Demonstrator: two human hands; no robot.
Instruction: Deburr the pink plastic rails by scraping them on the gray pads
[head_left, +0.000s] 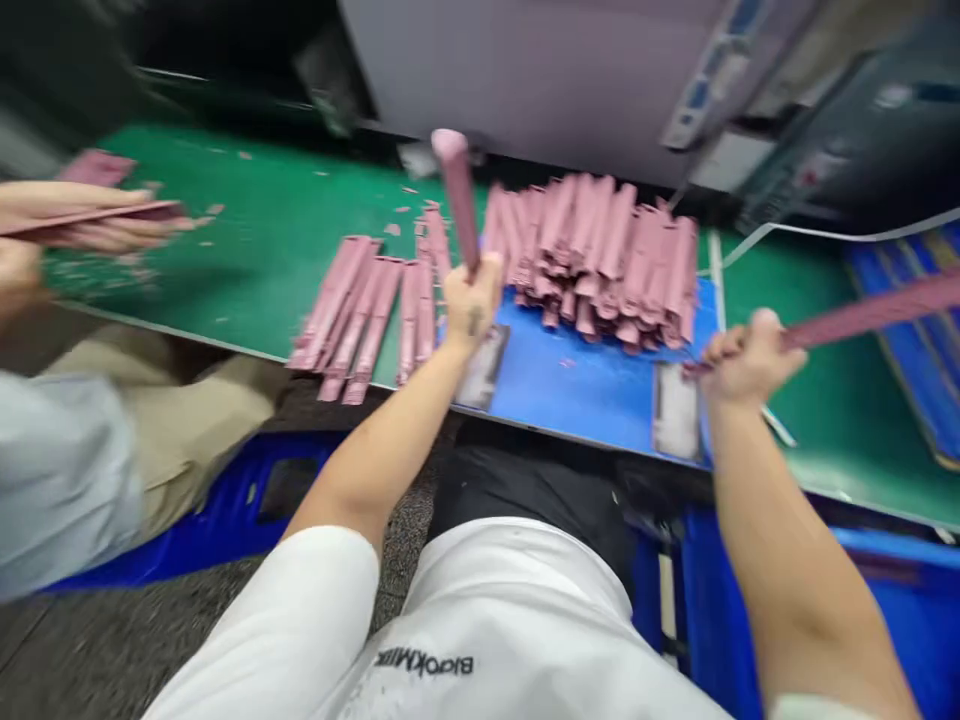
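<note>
Two pink strips [457, 195]: upright in left hand [471, 300], rightward in right hand [746, 360].

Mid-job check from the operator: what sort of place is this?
Probably a factory production line: a long green workbench, a heap of identical pink sticks, a grey machine behind, and a co-worker's hands at the same bench.

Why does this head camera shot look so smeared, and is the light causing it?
In the head view, motion blur smears the long flat pink strip in the person's left hand, and a co-worker's bare hand at far left is blurrier still. The wide lens bows the edges of the green bench mat. Lighting looks even, with soft shadows.
</note>
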